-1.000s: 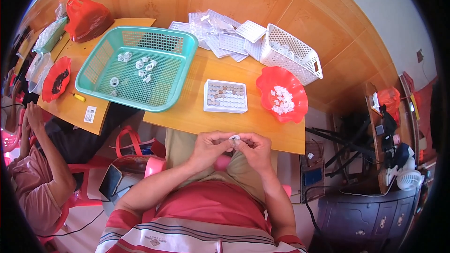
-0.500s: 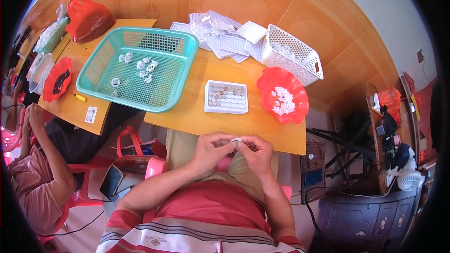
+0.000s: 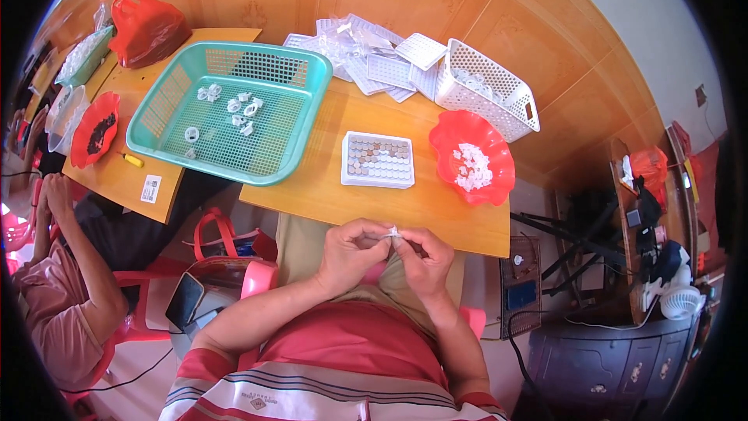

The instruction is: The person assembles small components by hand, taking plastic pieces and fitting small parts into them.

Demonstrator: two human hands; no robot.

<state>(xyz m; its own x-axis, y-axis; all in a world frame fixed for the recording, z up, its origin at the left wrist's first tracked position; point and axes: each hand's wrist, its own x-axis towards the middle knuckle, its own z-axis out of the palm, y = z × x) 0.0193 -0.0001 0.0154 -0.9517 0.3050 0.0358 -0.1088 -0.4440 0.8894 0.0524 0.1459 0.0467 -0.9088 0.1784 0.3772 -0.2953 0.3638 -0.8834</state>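
Between my fingertips, just off the table's front edge, is a small white plastic part (image 3: 393, 233). My left hand (image 3: 354, 253) pinches it from one side and my right hand (image 3: 423, 259) from the other; both hands are closed, and the fingers hide much of the part. Beyond them on the table lies a white tray (image 3: 378, 180) with rows of small round grey and white pieces. To its right a red scalloped bowl (image 3: 499, 164) holds a pile of small white pieces. At the left stands a green mesh basket (image 3: 292, 164) with several white ring-shaped parts inside.
White perforated trays (image 3: 389, 70) and clear plastic lie piled at the back, next to a white basket (image 3: 510, 113). Left are a red plastic bag (image 3: 146, 31), a red bowl (image 3: 81, 140) with dark bits and a yellow-handled tool (image 3: 134, 160). Another person's arm (image 3: 89, 265) is at far left.
The white part has turned a little between my fingertips, and a narrow bit of it now points upward. Both hands stay in nearly the same place.
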